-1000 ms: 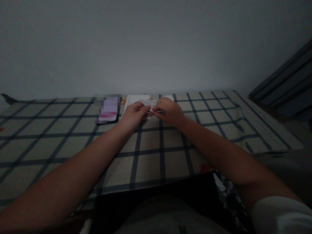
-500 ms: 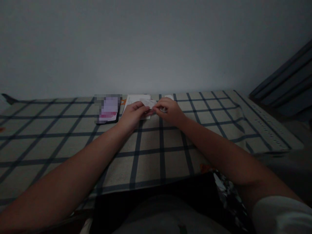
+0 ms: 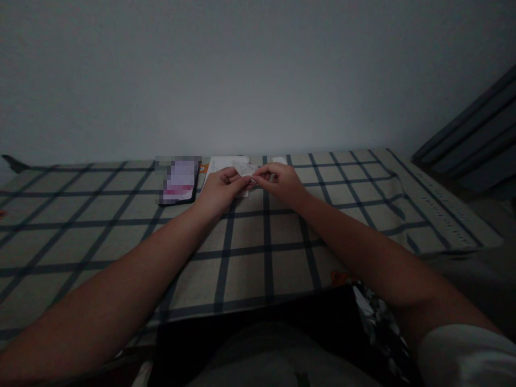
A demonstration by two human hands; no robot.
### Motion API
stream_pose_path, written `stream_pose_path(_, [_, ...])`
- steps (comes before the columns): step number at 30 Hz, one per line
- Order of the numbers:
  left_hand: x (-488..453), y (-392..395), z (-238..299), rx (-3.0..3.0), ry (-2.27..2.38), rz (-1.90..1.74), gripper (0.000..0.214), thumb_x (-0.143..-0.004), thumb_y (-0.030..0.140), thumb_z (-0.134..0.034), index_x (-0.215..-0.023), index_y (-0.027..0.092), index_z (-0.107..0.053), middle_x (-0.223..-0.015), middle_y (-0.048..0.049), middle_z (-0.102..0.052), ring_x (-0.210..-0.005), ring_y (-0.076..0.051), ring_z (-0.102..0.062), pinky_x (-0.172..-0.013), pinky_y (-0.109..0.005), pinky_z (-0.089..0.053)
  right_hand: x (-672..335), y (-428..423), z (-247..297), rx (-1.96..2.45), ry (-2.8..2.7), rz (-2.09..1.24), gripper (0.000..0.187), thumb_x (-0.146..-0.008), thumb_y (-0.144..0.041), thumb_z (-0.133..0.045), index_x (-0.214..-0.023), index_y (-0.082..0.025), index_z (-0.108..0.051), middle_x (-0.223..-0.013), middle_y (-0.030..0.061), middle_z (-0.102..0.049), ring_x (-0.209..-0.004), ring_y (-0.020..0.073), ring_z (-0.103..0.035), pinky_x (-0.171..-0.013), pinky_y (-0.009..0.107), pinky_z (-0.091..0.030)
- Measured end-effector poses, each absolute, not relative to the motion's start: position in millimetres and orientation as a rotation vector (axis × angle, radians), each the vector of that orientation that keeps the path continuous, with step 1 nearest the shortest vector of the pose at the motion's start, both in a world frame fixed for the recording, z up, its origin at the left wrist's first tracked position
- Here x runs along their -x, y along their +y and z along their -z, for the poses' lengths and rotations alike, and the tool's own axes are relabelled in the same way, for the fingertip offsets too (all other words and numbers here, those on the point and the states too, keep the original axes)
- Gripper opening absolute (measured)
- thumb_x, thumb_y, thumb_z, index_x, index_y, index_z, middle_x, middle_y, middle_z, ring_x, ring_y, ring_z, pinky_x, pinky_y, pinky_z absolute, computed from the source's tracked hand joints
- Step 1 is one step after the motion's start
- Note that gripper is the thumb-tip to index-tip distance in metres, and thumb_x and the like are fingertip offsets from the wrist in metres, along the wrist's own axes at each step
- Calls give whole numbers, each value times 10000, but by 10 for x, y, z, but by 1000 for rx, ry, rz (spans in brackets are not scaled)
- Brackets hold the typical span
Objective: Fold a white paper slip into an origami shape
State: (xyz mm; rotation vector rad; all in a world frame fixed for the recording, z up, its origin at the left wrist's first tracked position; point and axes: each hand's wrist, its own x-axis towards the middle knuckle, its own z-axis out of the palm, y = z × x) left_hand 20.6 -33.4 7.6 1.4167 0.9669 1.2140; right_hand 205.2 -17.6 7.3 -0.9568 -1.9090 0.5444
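My left hand (image 3: 221, 189) and my right hand (image 3: 281, 183) meet at the far middle of the checked tablecloth (image 3: 121, 236). Both pinch a small pale folded piece of paper (image 3: 244, 169) between thumb and fingers, held just above the cloth. A white sheet (image 3: 220, 164) lies flat under and behind the hands, partly hidden by them. The light is dim, so the paper's folds are hard to make out.
A dark phone (image 3: 178, 180) with a lit, blurred screen lies left of the hands. A small white scrap (image 3: 279, 160) rests by the wall. A grey wall stands close behind the table. Dark striped fabric (image 3: 471, 145) fills the right corner.
The hands have lifted the small paper slightly and drawn a little closer together; the right hand's fingers have shifted on the paper's edge. The arms stay where they were.
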Motion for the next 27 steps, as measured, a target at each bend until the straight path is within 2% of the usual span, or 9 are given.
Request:
stream_pose_path(2, [-204, -335, -84, -1424, 975, -1230, 282, -734, 357, -811, -909, 149, -736, -787, -61, -758, -812, -210, -730, -785, -317, -582, -2049, -162, -62, 958, -1870, -588, 219, -845, -366, -668, -886, -156, -713, -790, 26, -656, -682, 129, -501, -673, 278, -412])
stream_pose_path(6, [-183, -312, -84, -1439, 966, -1223, 316, -734, 367, -811, -946, 144, -739, -888, -84, -777, -847, -219, -734, -810, -330, -581, -2048, -80, 0, 942, -1777, -642, 258, -790, -389, -727, -876, -153, -670, -791, 15, -627, -705, 127, -508, -678, 271, -431])
stream_pose_path(9, [-163, -284, -71, -1440, 957, -1212, 371, -727, 363, -816, -1014, 141, -736, -952, -98, -781, -873, -225, -735, -826, -338, -581, -2051, -9, 60, 968, -1697, -755, 367, -727, -402, -788, -952, -158, -630, -823, 8, -618, -728, 126, -533, -689, 270, -459])
stream_pose_path(13, [-156, -267, -61, -1419, 950, -1197, 484, -733, 325, -811, -1169, 153, -696, -951, -75, -782, -840, -192, -734, -825, -316, -579, -2059, 11, 96, 922, -1696, -1048, 316, -773, -411, -762, -923, -172, -620, -830, 31, -660, -768, 146, -611, -707, 279, -505])
stream_pose_path(16, [-163, -278, -78, -1400, 957, -1197, 575, -730, 310, -806, -1264, 168, -648, -944, -63, -782, -823, -187, -734, -805, -315, -586, -2063, -19, 78, 908, -1673, -1129, 307, -782, -428, -764, -882, -175, -622, -805, 34, -678, -765, 148, -631, -688, 270, -522])
stream_pose_path(22, [-165, -304, -148, -1417, 996, -1241, 510, -716, 277, -795, -1191, 139, -669, -930, -71, -778, -862, -213, -733, -808, -331, -595, -2062, -27, 47, 845, -1602, -1248, 328, -751, -328, -787, -976, -143, -637, -860, 36, -705, -753, 122, -643, -717, 263, -539])
stream_pose_path(27, [-164, -307, -156, -1420, 1015, -1229, 557, -719, 271, -783, -1239, 128, -647, -964, -87, -774, -853, -210, -734, -815, -346, -596, -2070, 14, 82, 834, -1598, -1280, 322, -735, -274, -798, -972, -134, -631, -892, 47, -701, -789, 133, -655, -734, 275, -546])
